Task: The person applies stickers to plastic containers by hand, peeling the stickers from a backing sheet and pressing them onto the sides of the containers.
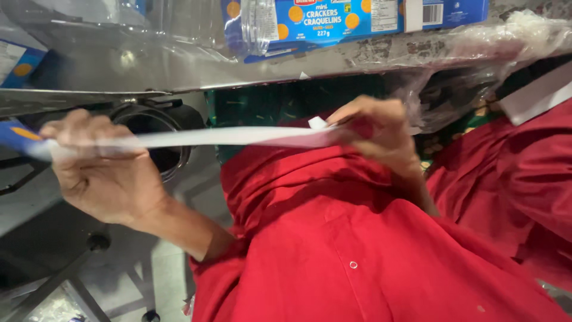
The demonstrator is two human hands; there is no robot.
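Head view: white strip (226,137) stretched level between both hands.
Its long axis runs left to right; left hand (104,170) clenches the left end, right hand (375,131) pinches the right end, above the red garment (357,238).

This looks like a packing or factory work floor. The landmark is a metal worktable (179,71) across the top of the view, covered with clear plastic film (512,36). On the table lie blue cracker boxes (310,21), with another at its far left end. Below the table's edge sits a round black machine part (161,128), and under that a grey floor (161,274) with dark metal frame legs (53,280). The person wears a red work coat (369,250).
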